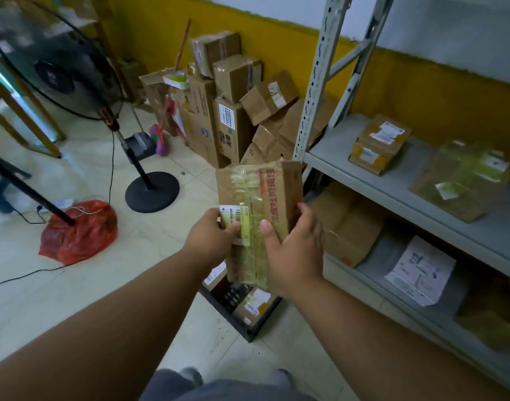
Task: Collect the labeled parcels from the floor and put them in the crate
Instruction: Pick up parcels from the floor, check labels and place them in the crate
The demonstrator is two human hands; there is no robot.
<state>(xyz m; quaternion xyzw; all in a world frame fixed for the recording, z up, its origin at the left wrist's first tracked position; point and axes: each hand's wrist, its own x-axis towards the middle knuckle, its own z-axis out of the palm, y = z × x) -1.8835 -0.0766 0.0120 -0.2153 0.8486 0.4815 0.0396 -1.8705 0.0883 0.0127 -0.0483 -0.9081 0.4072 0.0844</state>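
I hold a flat brown cardboard parcel (256, 195) upright in front of me, taped down its middle, with red printed characters and a white and yellow label at its lower left. My left hand (212, 237) grips its left edge, thumb on the label. My right hand (295, 248) grips its right side, thumb on the front. Directly below the parcel a dark crate (242, 322) stands on the floor with a few labeled parcels inside, partly hidden by my hands.
A pile of cardboard boxes (236, 105) leans against the yellow wall behind. A grey metal shelf rack (392, 180) with parcels fills the right. A standing fan (149, 189), a red plastic bag (80, 233) and cables lie on the tiled floor at left.
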